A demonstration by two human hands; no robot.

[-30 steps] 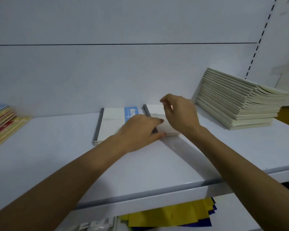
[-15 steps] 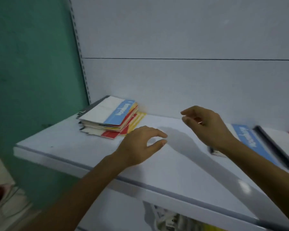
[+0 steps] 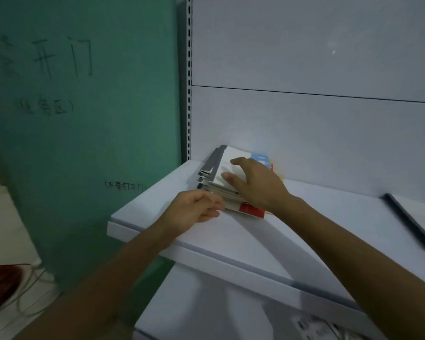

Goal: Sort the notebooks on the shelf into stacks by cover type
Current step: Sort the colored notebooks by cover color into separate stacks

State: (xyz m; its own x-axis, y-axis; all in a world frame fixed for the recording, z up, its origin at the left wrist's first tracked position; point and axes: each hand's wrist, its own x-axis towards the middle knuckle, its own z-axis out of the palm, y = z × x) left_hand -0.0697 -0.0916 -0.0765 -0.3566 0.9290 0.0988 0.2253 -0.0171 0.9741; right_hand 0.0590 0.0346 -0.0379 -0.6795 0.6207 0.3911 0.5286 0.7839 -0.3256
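A mixed stack of notebooks [image 3: 221, 168] lies at the left end of the white shelf [image 3: 255, 239], against the back panel. Its top cover is white with a grey spine and a blue label; red and yellow covers show underneath. My right hand [image 3: 253, 182] rests flat on the top notebook with fingers spread. My left hand [image 3: 194, 211] sits at the stack's front edge, its fingertips touching the lower notebooks with fingers partly curled. Another white notebook with a dark spine [image 3: 412, 227] lies at the right edge of view.
A green wall [image 3: 84, 119] with handwritten marks stands left of the shelf. The slotted upright [image 3: 188, 77] marks the shelf's left end. A lower shelf [image 3: 219, 310] holds packaged items at the bottom right. Red material and cables lie on the floor at the left.
My view has swung left from the sorted notebooks to the mixed stack. Both hands moved left across the shelf; the right hand now lies on the stack and the left has reached its front edge.
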